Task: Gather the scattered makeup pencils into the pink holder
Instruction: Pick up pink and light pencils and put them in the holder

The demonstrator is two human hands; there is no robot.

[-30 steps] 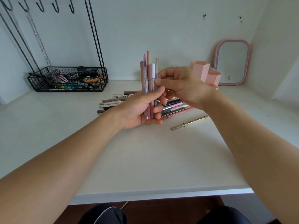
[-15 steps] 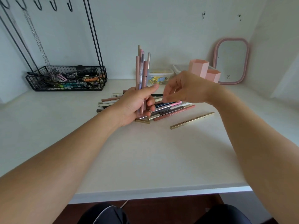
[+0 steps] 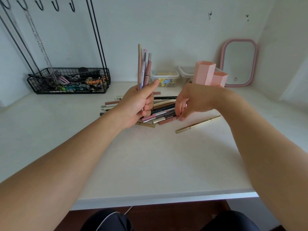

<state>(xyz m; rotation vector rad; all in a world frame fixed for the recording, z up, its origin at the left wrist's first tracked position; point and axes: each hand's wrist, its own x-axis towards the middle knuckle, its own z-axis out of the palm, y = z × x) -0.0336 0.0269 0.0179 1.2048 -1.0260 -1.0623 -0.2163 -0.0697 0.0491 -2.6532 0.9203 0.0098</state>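
Note:
My left hand grips a bundle of several makeup pencils that stand upright above my fist. Under and behind it a pile of loose pencils lies on the white desk. My right hand reaches down onto the right end of that pile, fingertips touching the pencils there; whether it grips one is hidden. A single gold pencil lies apart, in front of my right hand. The pink hexagonal holder stands behind my right wrist, near the back wall.
A black wire basket of clips and brushes sits at the back left under a hook rack. Two clear lidded boxes stand beside the holder. A pink-framed mirror leans in the right corner. The desk's front edge runs below.
My right hand has let go of the bundle and dropped to the pile on the desk. My left hand has shifted slightly left with the bundle still upright.

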